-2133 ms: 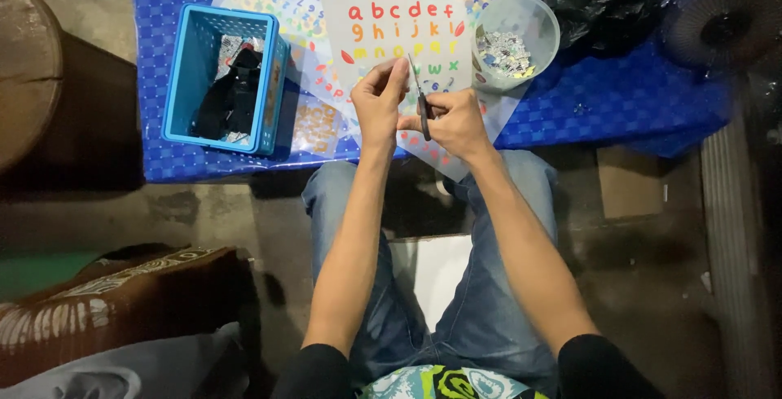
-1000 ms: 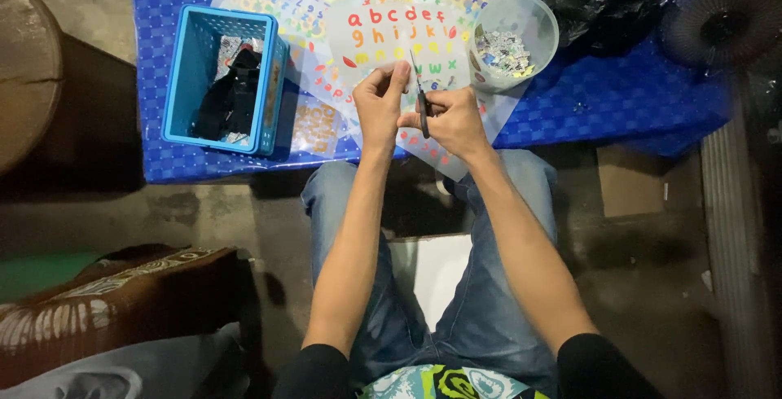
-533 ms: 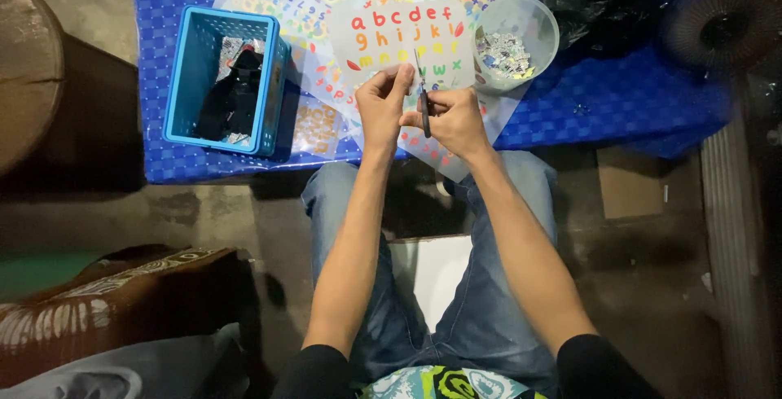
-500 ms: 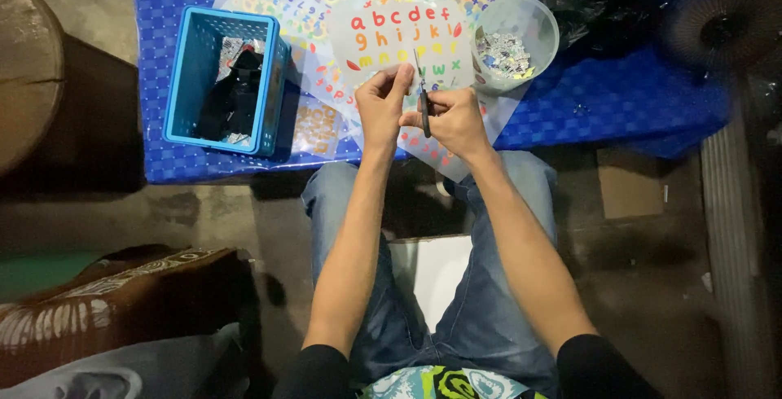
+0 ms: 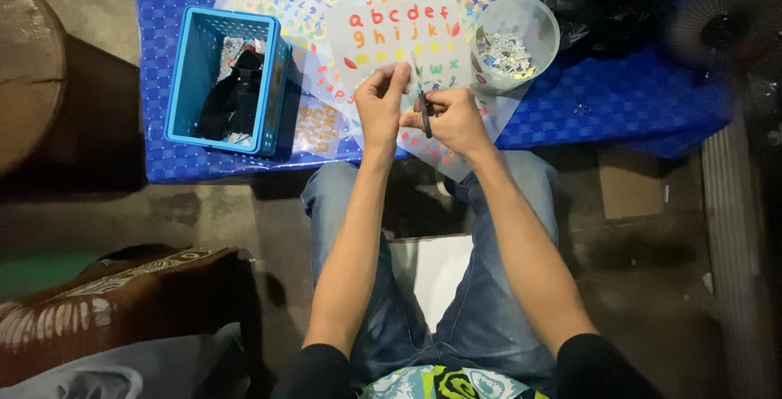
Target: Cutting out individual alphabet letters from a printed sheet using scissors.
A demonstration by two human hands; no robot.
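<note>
Two hands meet over the table's near edge. Left of them a blue basket [image 5: 228, 81] stands on the blue table [image 5: 619, 98]. Left hand [image 5: 381, 104] pinches the letter sheet [image 5: 401, 41]; right hand [image 5: 452, 118] is closed around dark scissors [image 5: 424, 112]. Advisable: keep the sheet taut and cut between the letters. Against the earlier frame, the sheet's lower rows are now shorter. Bowl of clippings [image 5: 515, 41] sits right.

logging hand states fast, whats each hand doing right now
Left hand: closed, pinching the edge of the letter sticker sheet.
Right hand: closed on dark-handled scissors, blades at the sheet.
</note>
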